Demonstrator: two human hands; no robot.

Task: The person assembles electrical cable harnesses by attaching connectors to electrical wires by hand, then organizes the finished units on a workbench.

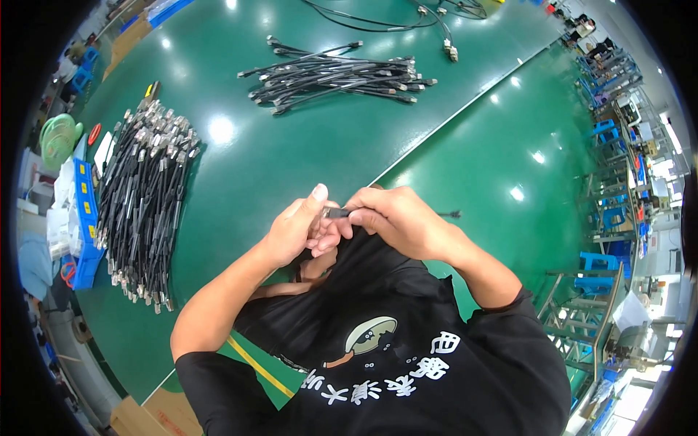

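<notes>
In front of my shirt, my right hand [396,216] pinches a short black cable near its end between thumb and fingers. The cable's plug [336,213] points left toward my left hand, and its other tip [454,214] sticks out past my right hand. My left hand [307,227] is beside the plug with its thumb raised apart and its other fingers curled loosely below. Those fingers are at or just touching the plug; the exact contact is hard to make out.
On the green table [218,189] lies a large bundle of black cables [145,196] at left. A smaller cable pile [338,76] lies farther off, with longer coiled cables [385,27] beyond. Blue bins [86,211] and green tape [59,139] line the left side. Blue stools [598,261] stand at right.
</notes>
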